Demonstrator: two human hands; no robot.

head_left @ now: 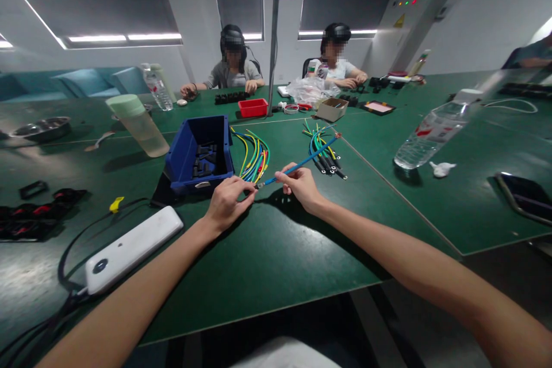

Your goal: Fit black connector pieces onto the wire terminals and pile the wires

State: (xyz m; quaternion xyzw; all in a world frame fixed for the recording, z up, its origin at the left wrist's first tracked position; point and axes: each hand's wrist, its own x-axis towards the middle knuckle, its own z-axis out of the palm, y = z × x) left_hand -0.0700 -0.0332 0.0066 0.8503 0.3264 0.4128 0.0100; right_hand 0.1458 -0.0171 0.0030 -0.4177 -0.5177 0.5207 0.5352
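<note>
My right hand (301, 188) is closed in a pinch around a blue wire (317, 154), which slants up to the right from my fingers. At its near end is a silvery terminal (260, 185). My left hand (230, 201) is closed at that end, its fingertips on a small black sleeve mostly hidden by them. Just beyond lies a bundle of yellow, green and blue wires (254, 152). A second bundle, with black sleeves (326, 164) and ring terminals on its ends, is farther right. Left of my hands stands a blue bin (179, 164) with several black pieces (204, 160) inside.
A white power bank (133, 250) with cables lies at left, near a frosted bottle (140, 126). At right are a water bottle (437, 129) and a phone (526, 195). A red tray (252, 107), a small carton (332, 109) and two seated people are across the table.
</note>
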